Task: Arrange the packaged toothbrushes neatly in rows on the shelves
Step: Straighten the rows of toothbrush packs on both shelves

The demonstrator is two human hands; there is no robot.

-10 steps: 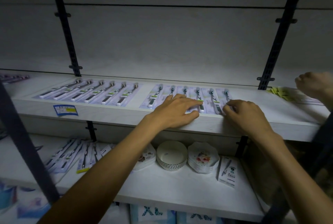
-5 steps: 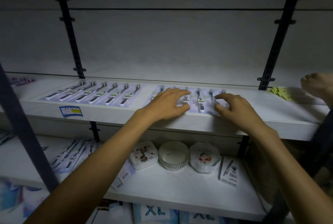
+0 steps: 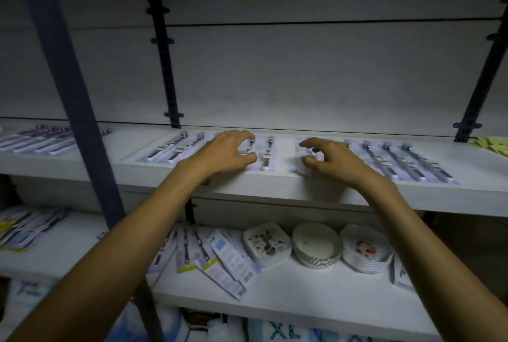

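Toothbrushes in flat packs lie side by side on the upper shelf [image 3: 275,185], in two groups with a bare gap between them. The left group [image 3: 167,149] runs from near the dark upright to the gap; the right group [image 3: 406,160] runs from the gap toward the right bracket.

The left hand [image 3: 222,154] reaches over the right end of the left group, its fingers curled with the thumb below, and seems to pinch the edge of a pack [image 3: 265,156] there, though the blur makes the contact hard to judge. The right hand [image 3: 332,160] hovers at the left end of the right group with fingers curled and spread above a pack [image 3: 305,160]; whether it grasps that pack I cannot tell.

More packs [image 3: 41,138] lie on the same shelf far left, beyond the slanted dark post [image 3: 68,94]. On the lower shelf [image 3: 302,292] loose packs [image 3: 217,253] lie in a jumble at crossed angles, beside a square dish [image 3: 266,242], a round white bowl [image 3: 316,245] and a stack of flowered plates [image 3: 367,251]. Yellow items [image 3: 492,145] sit at the far right of the upper shelf.
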